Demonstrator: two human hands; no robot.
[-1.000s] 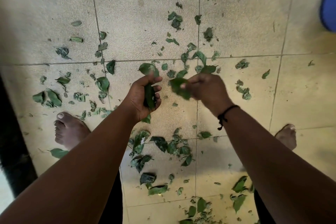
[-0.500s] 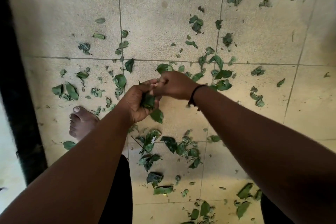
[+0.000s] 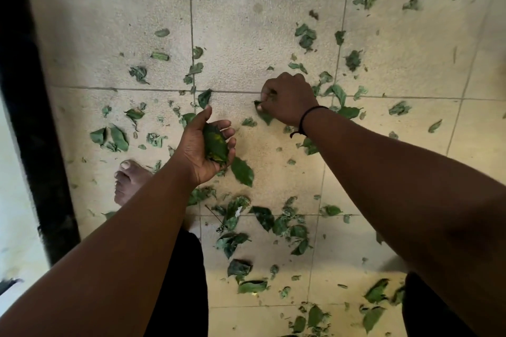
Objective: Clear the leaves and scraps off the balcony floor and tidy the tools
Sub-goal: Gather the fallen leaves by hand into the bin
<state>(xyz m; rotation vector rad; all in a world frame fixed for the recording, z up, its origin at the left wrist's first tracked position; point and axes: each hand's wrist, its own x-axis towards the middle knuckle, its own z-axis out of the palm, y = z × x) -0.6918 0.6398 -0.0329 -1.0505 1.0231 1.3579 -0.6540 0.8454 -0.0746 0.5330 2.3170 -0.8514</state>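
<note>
Gathering by hand, head view, the only view on record: left hand (image 3: 206,146) cupped palm-up, fingers curled round a bunch of collected leaves (image 3: 215,145), thumb raised clear. Right hand (image 3: 286,101) lowered to the balcony floor (image 3: 232,22), fingertips pinching a single leaf (image 3: 264,115) near a tile joint; a dark cord bracelet (image 3: 304,123) circles that wrist. Loose leaves and scraps (image 3: 273,224) lie scattered over most of the pale tiles, thickest between the arms and beyond the right hand, so the clearing looks far from done. One bare foot (image 3: 128,180) stands just beside the left forearm; a dark upright frame (image 3: 30,117) runs down the left edge. Risks, as judged: the left-hand bunch is only loosely enclosed, and one large leaf (image 3: 242,171) shows just below that hand, whether slipping out of it or lying on the tile cannot be told; adding more may spill the rest. Thin scraps lying flat on the rough tile may tear or evade a pinch. Not made out: any tools or a bin, none in frame; the right fingertips, largely hidden behind the knuckles; the other foot, out of sight.
</note>
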